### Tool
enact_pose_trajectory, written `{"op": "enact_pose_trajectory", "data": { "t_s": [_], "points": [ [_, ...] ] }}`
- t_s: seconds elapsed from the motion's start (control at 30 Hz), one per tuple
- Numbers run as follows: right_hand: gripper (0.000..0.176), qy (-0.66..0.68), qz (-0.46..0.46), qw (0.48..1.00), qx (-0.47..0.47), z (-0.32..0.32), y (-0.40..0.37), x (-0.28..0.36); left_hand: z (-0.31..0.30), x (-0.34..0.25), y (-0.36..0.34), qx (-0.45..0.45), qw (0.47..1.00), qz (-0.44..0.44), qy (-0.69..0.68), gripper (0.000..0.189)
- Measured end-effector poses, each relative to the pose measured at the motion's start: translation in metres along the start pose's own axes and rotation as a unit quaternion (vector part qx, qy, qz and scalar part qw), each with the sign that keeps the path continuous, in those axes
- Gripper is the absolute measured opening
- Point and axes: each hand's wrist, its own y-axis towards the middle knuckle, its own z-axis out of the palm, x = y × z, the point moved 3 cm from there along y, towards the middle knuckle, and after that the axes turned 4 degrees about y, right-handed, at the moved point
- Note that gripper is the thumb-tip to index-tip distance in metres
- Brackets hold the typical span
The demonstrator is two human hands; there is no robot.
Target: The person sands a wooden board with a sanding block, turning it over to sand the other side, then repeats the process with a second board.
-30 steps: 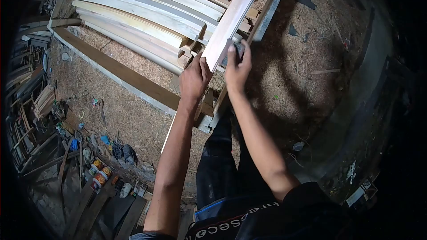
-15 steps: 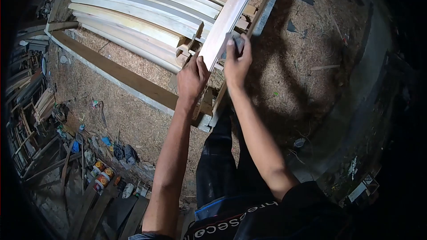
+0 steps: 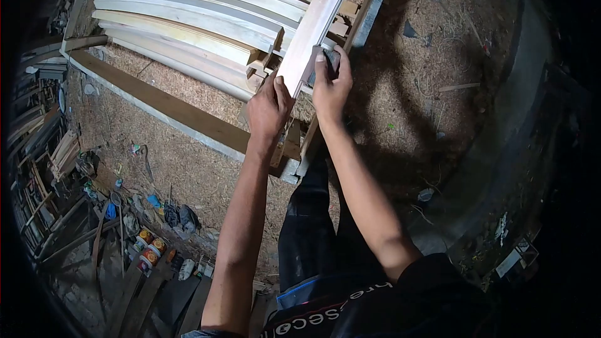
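A long pale wooden plank (image 3: 318,17) runs from the top of the view down toward me, its near end between my hands. Fingers and thumb of my left hand (image 3: 268,114) are closed round the left edge of that near end. Across from it, my right hand (image 3: 332,92) grips a dark grey sanding block (image 3: 332,58) and presses it against the plank's right edge. My thumb lies over the block and covers part of it.
Several pale planks (image 3: 188,25) lie side by side on the left, partly beneath the worked one. A timber frame (image 3: 163,102) borders them above a floor strewn with shavings (image 3: 181,163). Cans (image 3: 149,256), rags and scrap wood fill the lower left.
My right hand has shifted slightly toward the left with the sanding block, which now shows more against the plank's edge. My left hand keeps its grip; the whole view has moved a little.
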Motion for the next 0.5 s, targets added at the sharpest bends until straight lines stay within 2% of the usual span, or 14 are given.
{"op": "enact_pose_trajectory", "data": {
  "t_s": [0.17,0.23,0.27,0.37,0.4,0.5],
  "points": [
    [0.052,-0.024,-0.048,0.998,0.016,-0.004,-0.036,-0.013,-0.001,-0.003,0.000,-0.011,1.000,0.005,-0.008,0.038],
    [0.051,-0.038,-0.009,0.999,0.016,-0.004,-0.059,-0.016,0.000,0.001,0.000,0.004,1.000,-0.003,-0.020,0.037],
    [0.049,-0.003,0.017,1.000,0.016,-0.004,-0.062,-0.018,0.002,0.002,0.000,-0.004,1.000,0.005,-0.022,0.037],
    [0.049,-0.011,0.017,1.000,0.015,-0.003,-0.042,-0.015,0.004,0.003,0.000,0.003,1.000,-0.008,-0.011,0.038],
    [0.049,-0.014,-0.015,1.000,0.010,-0.003,-0.030,-0.018,0.004,0.004,0.000,0.005,1.000,-0.010,-0.009,0.038],
    [0.050,-0.023,-0.007,1.000,-0.002,-0.001,0.003,0.000,0.001,0.000,-0.002,-0.026,0.999,0.027,-0.021,0.038]
  ]
}}
